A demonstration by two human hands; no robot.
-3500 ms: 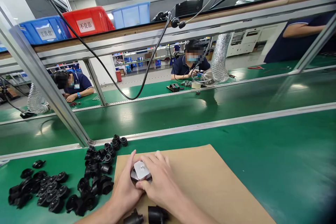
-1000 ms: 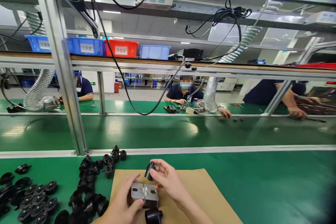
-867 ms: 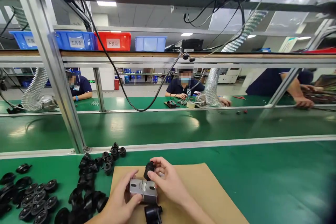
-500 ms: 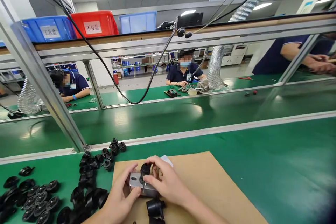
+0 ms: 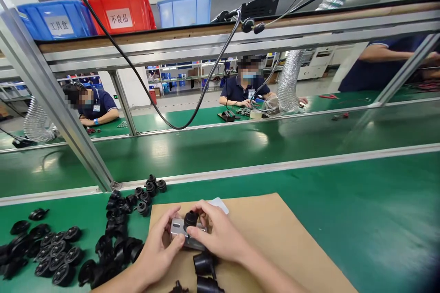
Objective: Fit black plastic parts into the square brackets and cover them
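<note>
A grey metal block [image 5: 178, 226] with a slot in its top rests over the brown board [image 5: 275, 238]. My left hand [image 5: 160, 245] grips its left side, thumb on the near edge and fingers behind. On top of the block stands a small round black plastic part [image 5: 190, 219], stepped like a nozzle. My right hand [image 5: 220, 233] pinches this part between thumb and fingers, pressed close to the block. Just nearer to me lie black plastic cup-shaped pieces [image 5: 203, 263] on the board. Behind my right hand a pale rounded corner [image 5: 220, 205] of something shows; most of it is hidden.
Black round parts [image 5: 65, 256] and elbow-like black pieces [image 5: 117, 238] are heaped on the green table [image 5: 360, 201] to the left. A metal post [image 5: 68, 96] rises at left. Overhead, a shelf holds blue and red bins [image 5: 120, 16], and a black cable [image 5: 178, 127] hangs down. Co-workers sit across.
The view has tilted slightly. The black part now sits more upright and lower against the block, with my right fingers still around it. My left hand keeps its grip.
</note>
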